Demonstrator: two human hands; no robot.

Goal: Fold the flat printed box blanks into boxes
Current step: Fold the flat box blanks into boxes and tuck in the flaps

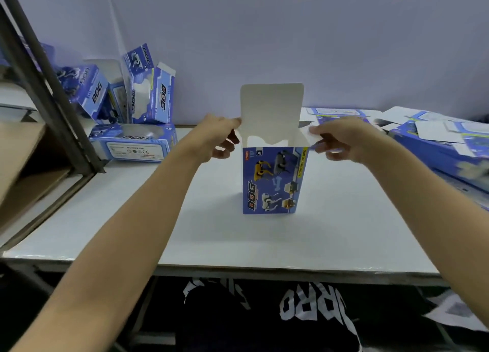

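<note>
Plainly, both hands pinch side flaps: left hand (215, 137) at nine o'clock, right hand (341, 140) at three; uneven pressure could tip the box (274, 179).

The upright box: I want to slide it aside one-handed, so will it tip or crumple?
The box is tall on a narrow base, so a high push would probably tip it. It looks empty, with its lid open, so it is likely very light. The thin card would probably buckle if squeezed; both hands hold only its top side flaps.
</note>
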